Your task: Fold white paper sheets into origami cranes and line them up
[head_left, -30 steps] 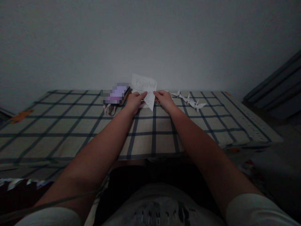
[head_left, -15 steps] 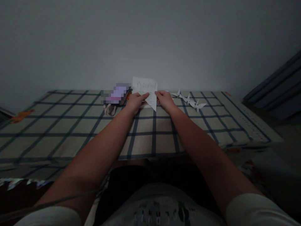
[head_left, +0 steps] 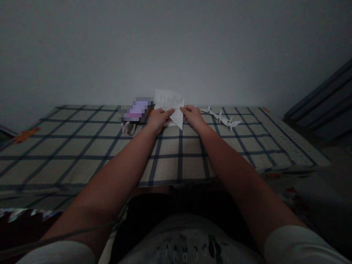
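A printed sheet of paper (head_left: 169, 97), partly folded so that a pointed flap hangs toward me, is held up between my two hands. My left hand (head_left: 158, 119) grips its left side, thumb across the front of the flap. On the right edge, my right hand (head_left: 193, 116) pinches the paper between thumb and fingers. The fingers behind the sheet are mostly hidden. Right of my right hand, several folded paper cranes (head_left: 220, 116) lie in a row. A phone with a lit, blurred-out screen (head_left: 139, 110) rests left of my left hand.
A checked cloth (head_left: 167, 167) covers the table, which meets a plain wall (head_left: 176, 47) at the back. A strap loop (head_left: 128, 128) hangs from the phone's near end. Dark ridged panels (head_left: 327, 99) stand at the right.
My right thumb has shifted slightly to the left along the paper's edge. My left hand and the things on the table look the same.
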{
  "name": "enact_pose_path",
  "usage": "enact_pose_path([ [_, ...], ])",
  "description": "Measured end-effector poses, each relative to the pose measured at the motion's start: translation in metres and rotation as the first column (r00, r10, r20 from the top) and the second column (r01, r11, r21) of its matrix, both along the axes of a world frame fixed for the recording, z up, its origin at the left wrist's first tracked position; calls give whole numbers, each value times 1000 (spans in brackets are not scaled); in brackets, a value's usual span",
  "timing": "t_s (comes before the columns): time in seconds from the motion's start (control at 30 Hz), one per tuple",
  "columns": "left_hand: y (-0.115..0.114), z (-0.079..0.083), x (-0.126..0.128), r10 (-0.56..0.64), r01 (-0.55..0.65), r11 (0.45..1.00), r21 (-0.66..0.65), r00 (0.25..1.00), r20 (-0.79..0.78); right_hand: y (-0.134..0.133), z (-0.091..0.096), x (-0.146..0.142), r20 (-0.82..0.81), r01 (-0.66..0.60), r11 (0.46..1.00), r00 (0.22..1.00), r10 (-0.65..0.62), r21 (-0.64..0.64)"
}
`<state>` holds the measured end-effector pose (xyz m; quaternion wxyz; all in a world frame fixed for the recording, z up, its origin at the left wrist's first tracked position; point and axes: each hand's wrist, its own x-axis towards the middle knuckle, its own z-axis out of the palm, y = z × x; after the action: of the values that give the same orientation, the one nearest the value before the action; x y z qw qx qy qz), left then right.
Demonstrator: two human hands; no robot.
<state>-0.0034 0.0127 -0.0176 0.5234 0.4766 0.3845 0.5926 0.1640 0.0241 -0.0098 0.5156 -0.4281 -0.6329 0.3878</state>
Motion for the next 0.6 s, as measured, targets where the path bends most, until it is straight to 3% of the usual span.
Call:
enact_pose_path([
  [0.1,-1,2,0,14,-13,1000,-3,999,32,3,-2,1,20,19,1000,1000,-19,18],
  [0.27,5,6,-6,170,-173,985,23,980,105,5,-3,-1,-17,33,999,999,-33,-20],
  [0.6,8,6,-8,336,-344,937,58,934,120,-3,5,-4,-28,26,999,999,-27,-47],
])
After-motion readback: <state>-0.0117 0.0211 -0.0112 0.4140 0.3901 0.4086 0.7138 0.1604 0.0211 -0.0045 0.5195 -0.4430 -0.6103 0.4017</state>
